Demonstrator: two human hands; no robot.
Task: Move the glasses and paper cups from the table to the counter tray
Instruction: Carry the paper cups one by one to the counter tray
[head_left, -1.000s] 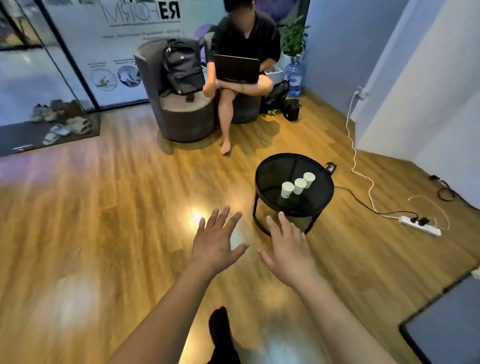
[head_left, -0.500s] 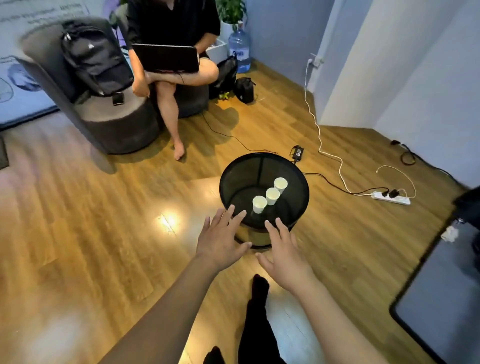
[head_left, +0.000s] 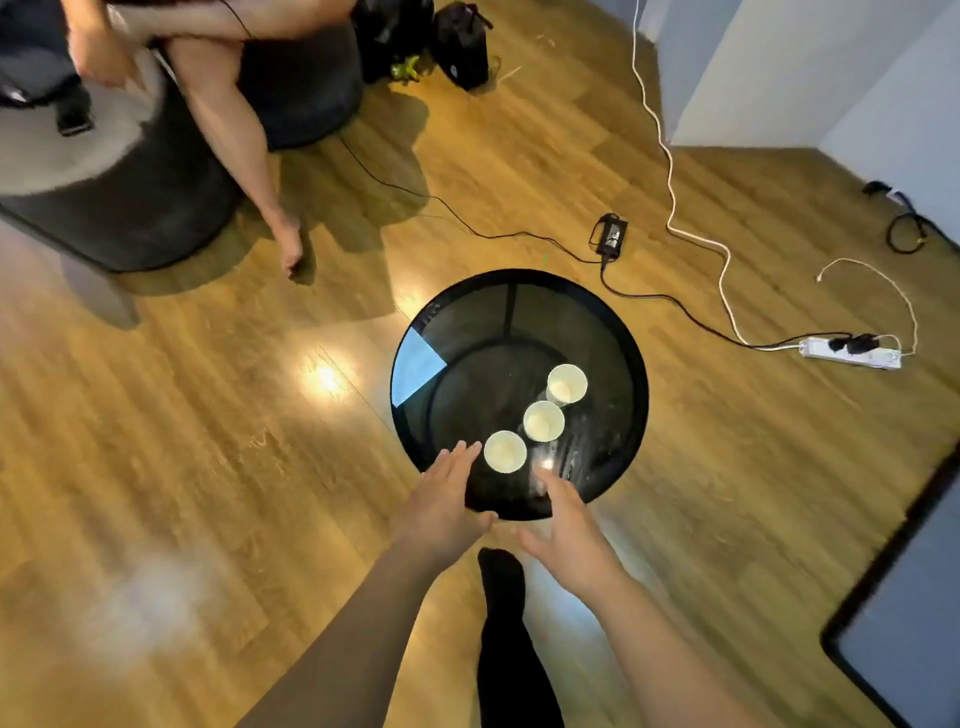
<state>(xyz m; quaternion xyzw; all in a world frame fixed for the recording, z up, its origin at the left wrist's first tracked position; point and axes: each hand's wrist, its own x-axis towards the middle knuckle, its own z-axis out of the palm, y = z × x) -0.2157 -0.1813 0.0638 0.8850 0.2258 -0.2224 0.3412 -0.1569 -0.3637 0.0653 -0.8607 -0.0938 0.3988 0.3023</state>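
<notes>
Presently, the warm-toned wooden plank floor (head_left: 218, 467) is recorded as the largest surface, with a seated person's bare leg (head_left: 244, 156) and a dark round upholstered seat (head_left: 130, 208) noted at upper left. A black cable with power brick (head_left: 610, 236), a white cable (head_left: 675, 208) and a white power strip (head_left: 852, 356) are seen lying on the floor to the right of the table, well apart from it save for the brick, which sits near its far rim.

The round black glass-topped table (head_left: 467, 332) is found near centre. Three white paper cups are set on it in a diagonal row, upright and mouths open: the far paper cup (head_left: 566, 383), the middle paper cup (head_left: 543, 421) and the near paper cup (head_left: 505, 451). No glasses and no counter tray are visible in this view.

The left hand (head_left: 441, 509) is held flat with fingers spread, fingertips just beside the near paper cup. The right hand (head_left: 571, 530) is likewise spread wide and holds nothing, poised over the table's near edge.

No cup is judged to have been lifted yet. Risk is assessed as follows: light cups standing close together could be knocked over by a sweeping reach, and the thin walls could be crushed by too firm a grasp. A trip hazard from the floor cables is also noted.
</notes>
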